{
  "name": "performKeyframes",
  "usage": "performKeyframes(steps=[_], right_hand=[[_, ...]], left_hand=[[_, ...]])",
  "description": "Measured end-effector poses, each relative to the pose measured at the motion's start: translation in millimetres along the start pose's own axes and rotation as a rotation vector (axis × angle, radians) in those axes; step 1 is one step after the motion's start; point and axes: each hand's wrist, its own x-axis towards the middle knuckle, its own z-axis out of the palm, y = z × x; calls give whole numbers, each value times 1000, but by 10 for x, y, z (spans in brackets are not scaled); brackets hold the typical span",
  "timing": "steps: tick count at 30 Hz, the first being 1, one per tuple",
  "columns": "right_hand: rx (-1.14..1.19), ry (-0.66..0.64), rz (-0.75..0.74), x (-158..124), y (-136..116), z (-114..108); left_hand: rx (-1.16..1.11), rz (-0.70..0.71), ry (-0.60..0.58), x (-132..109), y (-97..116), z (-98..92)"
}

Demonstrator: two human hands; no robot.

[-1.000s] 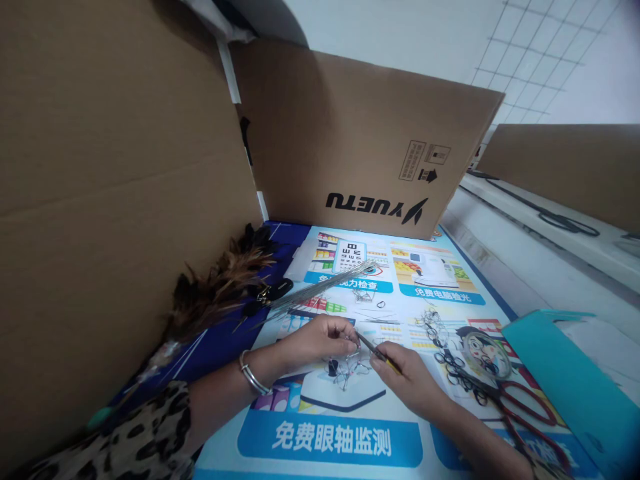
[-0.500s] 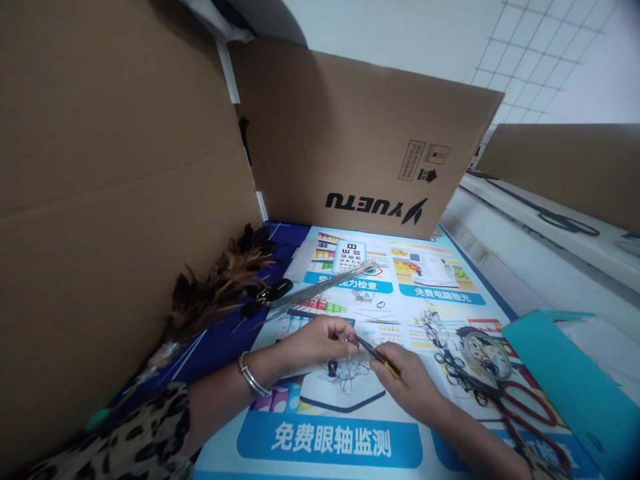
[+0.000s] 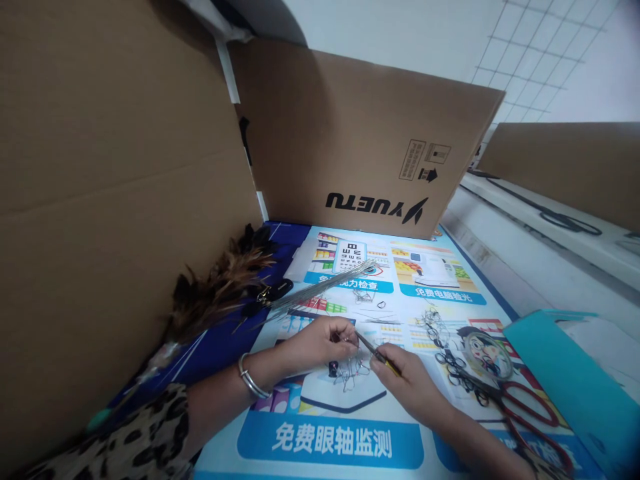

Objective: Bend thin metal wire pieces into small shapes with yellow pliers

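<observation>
My left hand pinches a tangled piece of thin wire, which hangs below the fingers with small beads and a dark piece on it. My right hand grips slim pliers with yellow-and-black handles. Their pointed tip reaches the left fingertips; whether the jaws bite on wire is too small to see. Beyond the hands, a bundle of long straight wires lies slantwise on the printed sheet.
Brown feathers lie at left against a cardboard wall. At right are red-handled scissors, black rings, a round clear dish and a turquoise box. Another cardboard panel stands behind.
The pliers' tip has shifted slightly upward at the left fingertips. Both hands otherwise stay almost where they were, and the grips are unchanged.
</observation>
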Motion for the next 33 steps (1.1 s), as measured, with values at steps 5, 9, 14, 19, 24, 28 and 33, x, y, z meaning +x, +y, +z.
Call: performKeyframes(steps=[5,9,14,19,24,28,33], right_hand=[[50,7,15,-8,-13,-2],[54,7,14,-5,-18,-6],[-3,29,-7,-5,10,8],[-57,47,-61,-14,49,30],[-92,47,-74,-10,49,25],[-101,55,-85,-10,44,28],[-94,56,-90,-14,51,37]], left_hand=[[-90,5,10,5,-16,-1],[-133,7,20,12,-38,-10],[-96,16,-5,13,-25,-13],[-30,31,-19,7,-6,-19],[-26,19,-34,2,-10,-15],[-4,33,-18,0,-18,-6],[0,22,-25,10,-52,-1]])
